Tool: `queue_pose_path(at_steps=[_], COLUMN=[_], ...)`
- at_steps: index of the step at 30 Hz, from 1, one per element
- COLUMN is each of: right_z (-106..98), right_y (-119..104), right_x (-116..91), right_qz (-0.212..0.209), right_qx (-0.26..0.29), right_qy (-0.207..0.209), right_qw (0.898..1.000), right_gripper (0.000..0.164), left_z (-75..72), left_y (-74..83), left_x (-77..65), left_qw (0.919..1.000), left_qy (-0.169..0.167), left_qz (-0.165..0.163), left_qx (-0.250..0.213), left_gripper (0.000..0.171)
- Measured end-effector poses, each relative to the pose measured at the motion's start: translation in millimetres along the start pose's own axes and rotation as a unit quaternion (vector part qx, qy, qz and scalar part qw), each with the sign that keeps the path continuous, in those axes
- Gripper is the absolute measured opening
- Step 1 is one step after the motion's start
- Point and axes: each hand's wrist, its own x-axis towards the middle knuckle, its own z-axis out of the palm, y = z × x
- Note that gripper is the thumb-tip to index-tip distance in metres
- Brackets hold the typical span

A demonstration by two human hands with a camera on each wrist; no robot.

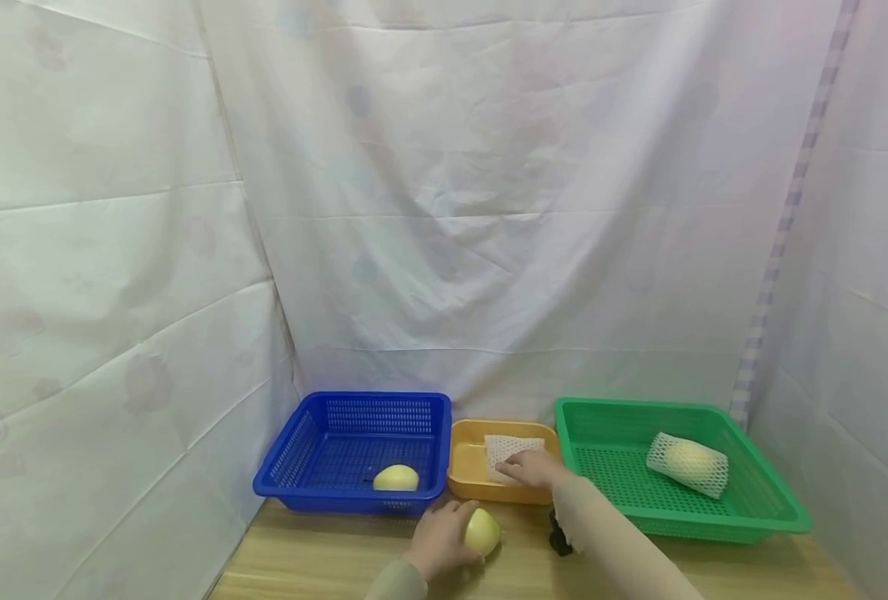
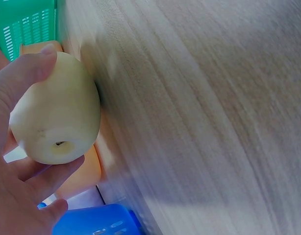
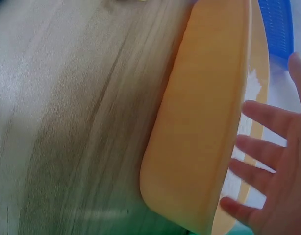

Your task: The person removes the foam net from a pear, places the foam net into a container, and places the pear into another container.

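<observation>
My left hand grips a pale yellow apple close over the table, in front of the orange tray. The left wrist view shows thumb and fingers round the apple, its dimpled end facing the camera. Over the orange tray reaches my right hand, its fingers at a white foam net sleeve that lies inside. Seen from the right wrist, the fingers of the right hand are spread and extended beyond the tray's near rim.
A blue basket at the left holds another pale yellow apple. In the green basket at the right lies an apple in a white foam net. White sheets hang behind and at both sides of the wooden table.
</observation>
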Motion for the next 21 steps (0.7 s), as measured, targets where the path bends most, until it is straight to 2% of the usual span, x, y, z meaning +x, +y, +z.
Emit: queue_pose_path(at_steps=[5,13,17,21], right_z=[5,10,12,10], right_y=[-4,-3,-2,-5], right_x=[-1,-5,-3,0], right_qz=[0.039,0.068,0.073,0.056], right_qx=[0.000,0.011,0.017,0.013], right_qy=[-0.033,-0.042,-0.044,-0.035], right_qw=[0.999,0.997,0.996,0.998], right_gripper=[0.064,0.068,0.070,0.067], left_z=[1.6,3.4,2.3,1.7], left_y=[-1.0,1.2,1.7,0.3], left_x=[-0.4,-0.9,-1.6,-1.8], left_qw=[1.0000,1.0000,0.9999,0.9998], left_qy=[0.008,0.008,0.010,0.018], left_qz=[0.004,0.002,0.001,0.002], left_qx=[0.003,-0.005,0.000,0.010], left_gripper=[0.079,0.078,0.079,0.078])
